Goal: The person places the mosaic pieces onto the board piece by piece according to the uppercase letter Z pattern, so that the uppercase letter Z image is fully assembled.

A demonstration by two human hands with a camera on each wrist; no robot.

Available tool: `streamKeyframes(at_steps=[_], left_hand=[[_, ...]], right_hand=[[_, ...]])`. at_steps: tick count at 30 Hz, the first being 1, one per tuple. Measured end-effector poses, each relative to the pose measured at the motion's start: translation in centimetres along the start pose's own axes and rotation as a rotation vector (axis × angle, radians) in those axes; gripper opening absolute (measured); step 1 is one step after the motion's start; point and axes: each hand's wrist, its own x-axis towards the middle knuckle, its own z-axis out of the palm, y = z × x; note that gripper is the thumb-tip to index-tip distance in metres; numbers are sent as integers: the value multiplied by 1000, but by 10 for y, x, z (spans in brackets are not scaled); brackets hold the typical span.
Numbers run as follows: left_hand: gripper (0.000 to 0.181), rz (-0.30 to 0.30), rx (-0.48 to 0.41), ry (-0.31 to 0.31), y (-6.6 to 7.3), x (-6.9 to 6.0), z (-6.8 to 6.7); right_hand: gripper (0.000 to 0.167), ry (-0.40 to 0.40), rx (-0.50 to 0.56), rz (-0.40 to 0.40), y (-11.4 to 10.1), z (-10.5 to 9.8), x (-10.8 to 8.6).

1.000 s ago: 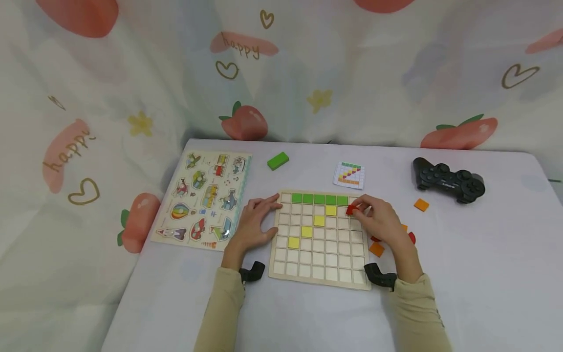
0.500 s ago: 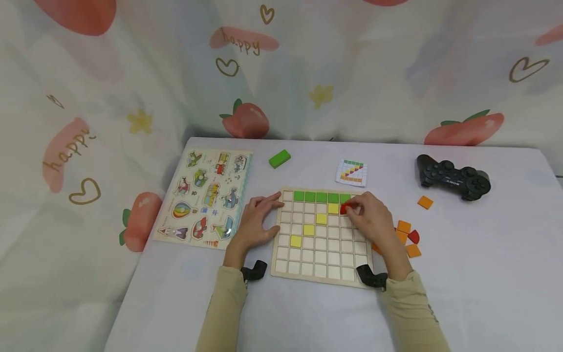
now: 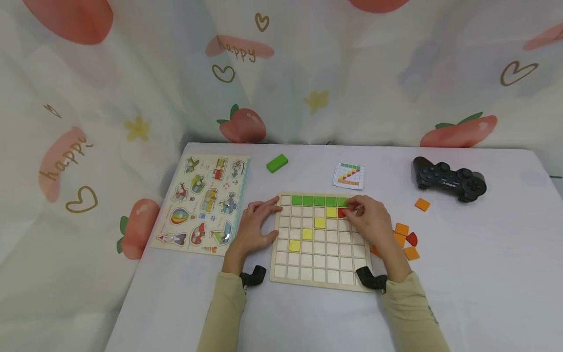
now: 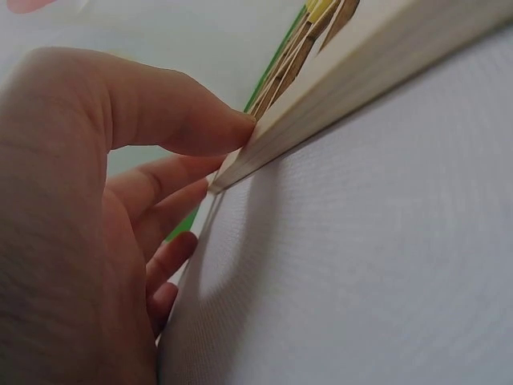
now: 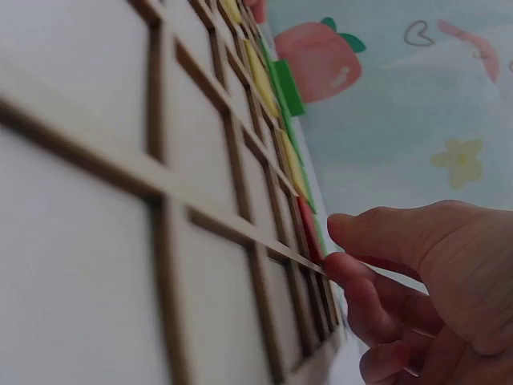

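A wooden grid board point(image 3: 321, 286) lies flat on the table. Green squares point(image 3: 319, 201) run along its top row, and yellow squares point(image 3: 307, 234) form a diagonal. My left hand point(image 3: 254, 227) rests at the board's left edge, its thumb touching the rim point(image 4: 272, 138) in the left wrist view. At the upper right, my right hand point(image 3: 370, 217) is by a red piece point(image 3: 340, 213), which lies in a cell beside the uppermost yellow square. In the right wrist view the thumb and index finger stand slightly apart at the red piece point(image 5: 308, 228), their tips close to it.
Orange squares point(image 3: 402, 228) and a red rounded piece point(image 3: 411, 239) lie right of the board. Behind it are a green block point(image 3: 277, 163) and a pattern card point(image 3: 349, 176). A game controller point(image 3: 449, 179) sits back right; a picture puzzle point(image 3: 200, 205) lies left.
My right hand has moved left with the red piece, which now lies in a cell beside the top yellow square. The left hand has stayed at the board's edge.
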Motion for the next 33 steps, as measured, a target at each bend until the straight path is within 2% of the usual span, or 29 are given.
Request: streamKeyframes(at_steps=[3, 6, 11, 15, 18, 22, 29, 33], left_hand=[[59, 20, 10, 13, 1, 1, 0], [59, 39, 12, 21, 2, 3, 0], [60, 34, 29, 3, 3, 3, 0], [59, 31, 28, 11, 4, 4, -1], [59, 23, 30, 12, 3, 4, 0], [59, 10, 28, 9, 2, 0, 0], [58, 9, -18, 16, 5, -2, -3], [59, 16, -10, 15, 5, -2, -1]], right_hand=[[25, -15, 12, 40, 5, -18, -1], [29, -58, 4, 96, 16, -45, -7], [36, -178, -33, 188, 46, -92, -23], [39, -283, -64, 211, 68, -114, -32], [40, -352, -59, 235, 77, -119, -37], [39, -393, -36, 260, 78, -114, -40], [33, -357, -17, 268, 79, -110, -38], [29, -331, -34, 249, 75, -113, -38]])
